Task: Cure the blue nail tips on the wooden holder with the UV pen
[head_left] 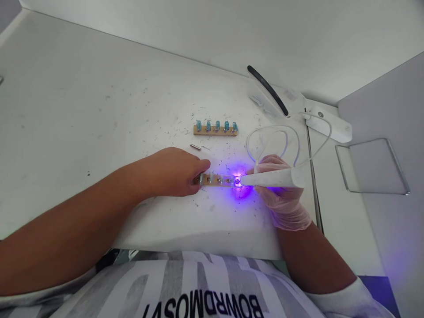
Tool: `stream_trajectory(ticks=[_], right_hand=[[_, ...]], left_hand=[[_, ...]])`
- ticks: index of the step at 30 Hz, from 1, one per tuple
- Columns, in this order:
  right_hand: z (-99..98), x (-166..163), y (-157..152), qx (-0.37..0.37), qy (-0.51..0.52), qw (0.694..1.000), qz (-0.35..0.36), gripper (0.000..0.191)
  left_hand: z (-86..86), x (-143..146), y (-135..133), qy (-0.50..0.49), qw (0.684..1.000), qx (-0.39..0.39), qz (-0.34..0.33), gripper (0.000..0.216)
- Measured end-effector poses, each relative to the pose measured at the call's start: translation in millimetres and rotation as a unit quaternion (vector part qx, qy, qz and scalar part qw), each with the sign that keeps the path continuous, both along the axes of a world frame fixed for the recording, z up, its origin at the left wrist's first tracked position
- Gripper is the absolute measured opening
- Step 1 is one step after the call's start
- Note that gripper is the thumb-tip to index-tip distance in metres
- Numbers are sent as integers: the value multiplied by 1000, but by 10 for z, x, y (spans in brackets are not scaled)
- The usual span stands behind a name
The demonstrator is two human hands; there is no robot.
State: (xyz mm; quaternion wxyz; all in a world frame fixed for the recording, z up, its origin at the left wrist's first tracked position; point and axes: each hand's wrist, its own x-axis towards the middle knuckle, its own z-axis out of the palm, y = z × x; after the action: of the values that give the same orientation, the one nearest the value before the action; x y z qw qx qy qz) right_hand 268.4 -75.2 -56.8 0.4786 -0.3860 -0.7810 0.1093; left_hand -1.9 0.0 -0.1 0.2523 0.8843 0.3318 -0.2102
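Left fingers (203, 165): pinched the clear-tipped strip (215, 180) at its left end.
Right fingers (273, 166): curled closed around the white lamp (274, 179).
Clear-tipped strip: reached the lamp's tip, 5 blue tips (217, 125) beyond it.

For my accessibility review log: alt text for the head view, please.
A gloved right hand holds a white lamp whose violet light falls on one end of a small strip gripped by the bare left hand. Beyond, a wooden strip bearing five blue pieces lies on a white table.
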Motion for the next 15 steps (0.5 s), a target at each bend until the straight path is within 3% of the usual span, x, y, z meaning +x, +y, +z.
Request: stream_trajectory(ticks=[15], right_hand=[[-15,6,-7,-11,8,1000,0,5]], left_hand=[[9,-2,1,-9,1000,-3,6,13]])
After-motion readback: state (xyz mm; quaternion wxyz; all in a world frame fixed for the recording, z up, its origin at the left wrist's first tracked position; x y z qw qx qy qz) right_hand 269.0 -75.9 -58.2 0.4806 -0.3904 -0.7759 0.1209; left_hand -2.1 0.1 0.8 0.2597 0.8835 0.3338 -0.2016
